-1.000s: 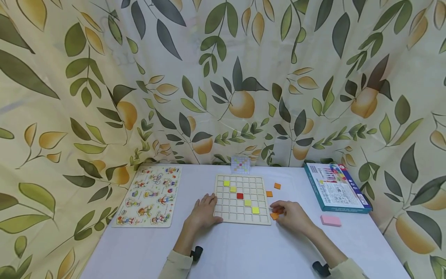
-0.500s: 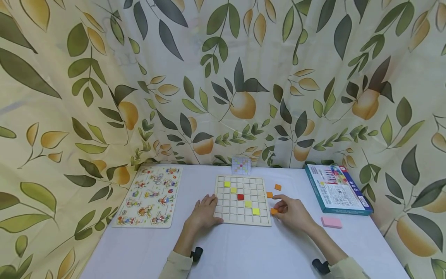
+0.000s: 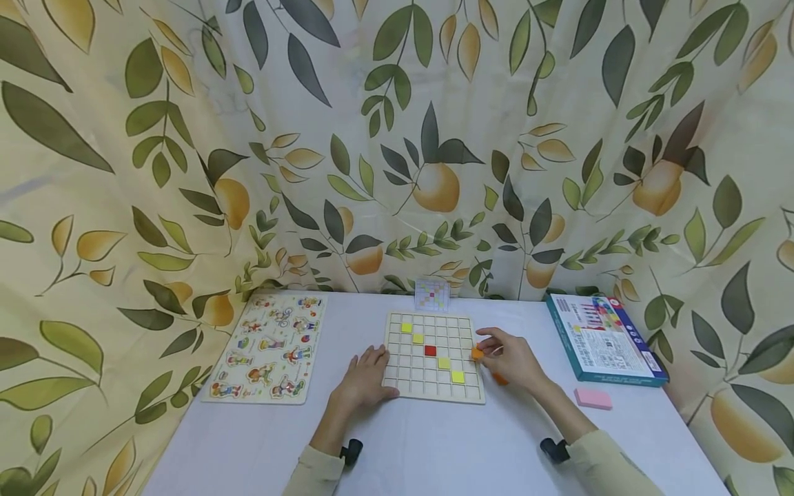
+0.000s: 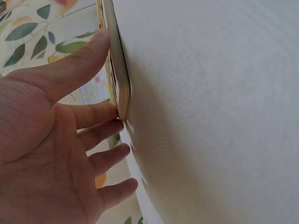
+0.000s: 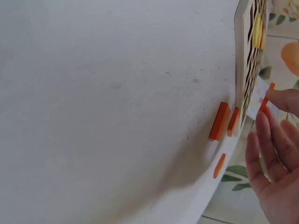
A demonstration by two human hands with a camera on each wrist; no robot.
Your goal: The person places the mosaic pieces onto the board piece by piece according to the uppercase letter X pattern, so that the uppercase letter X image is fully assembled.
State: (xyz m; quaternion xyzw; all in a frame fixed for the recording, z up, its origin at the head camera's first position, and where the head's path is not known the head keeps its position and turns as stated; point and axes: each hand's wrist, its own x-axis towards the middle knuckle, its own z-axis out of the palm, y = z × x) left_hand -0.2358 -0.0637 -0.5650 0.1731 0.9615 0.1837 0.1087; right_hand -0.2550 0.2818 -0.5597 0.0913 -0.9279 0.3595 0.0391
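Observation:
A square wooden grid board point(image 3: 403, 386) lies mid-table with several yellow tiles point(image 3: 457, 377) and one red tile point(image 3: 430, 351) along a diagonal. My left hand point(image 3: 366, 379) rests at its left front corner. In the left wrist view, the thumb touches the board's edge point(image 4: 122, 88) and the fingers are nearly straight. My right hand point(image 3: 511, 358) is raised beside the board's right edge. Between thumb and fingertips it pinches an orange square tile point(image 5: 267, 96). Beneath it, other orange tiles point(image 5: 219, 122) lie on the cloth; the hand partly hides them in the head view.
A small coloured pattern card point(image 3: 432, 295) stands behind the board. To the left lies a picture puzzle board point(image 3: 267, 351). At right are a flat teal-edged box point(image 3: 608, 341) and a pink block point(image 3: 593, 398). A leaf-patterned curtain point(image 3: 397, 138) hangs behind the table.
My right hand has risen from the tabletop and shifted toward the back and the board, carrying an orange tile. My left hand stays at the board's corner.

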